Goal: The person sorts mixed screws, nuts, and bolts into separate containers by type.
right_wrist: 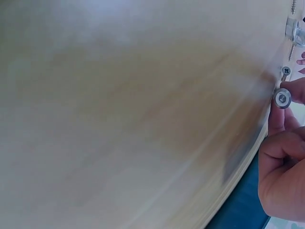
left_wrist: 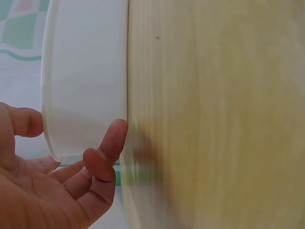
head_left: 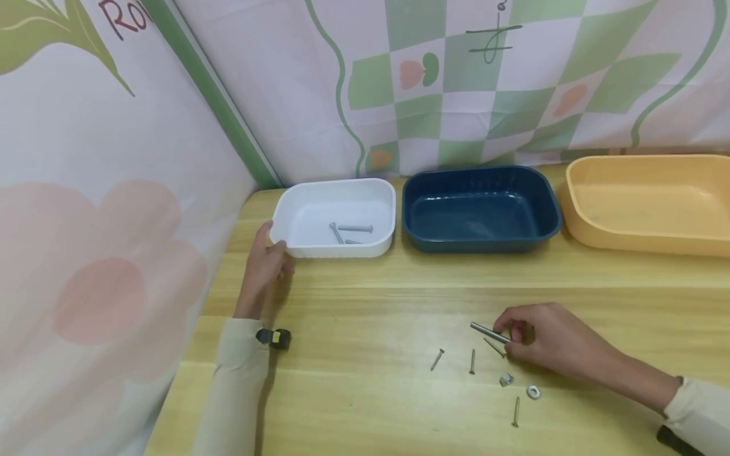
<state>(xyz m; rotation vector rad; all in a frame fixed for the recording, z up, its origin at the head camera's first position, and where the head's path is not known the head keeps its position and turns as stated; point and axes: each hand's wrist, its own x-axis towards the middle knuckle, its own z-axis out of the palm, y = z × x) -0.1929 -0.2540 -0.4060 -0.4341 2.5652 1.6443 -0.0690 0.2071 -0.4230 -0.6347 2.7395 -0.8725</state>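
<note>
In the head view my left hand [head_left: 265, 266] holds the near left corner of a white tray [head_left: 339, 252], with thumb and fingers about its rim and side. Three long silver bolts, one of them partly hidden, lie inside that tray. Over the right half of the table, my right hand [head_left: 561, 342] pinches a thick metal bolt [head_left: 486, 330] between thumb and fingers. Its round end with a socket [right_wrist: 282, 98] faces the right wrist camera. Just below the bolt lies a thin screw [head_left: 493, 347]. A nut [head_left: 506, 379] and a washer [head_left: 533, 392] lie near the hand.
More thin screws lie on the wooden table, among them one pointing down-left [head_left: 437, 360], an upright-looking one [head_left: 472, 361] and a nearer one [head_left: 516, 411]. A dark blue tray [head_left: 481, 244] and a yellow tray [head_left: 644, 239] stand along the back, before a patterned curtain [head_left: 416, 120].
</note>
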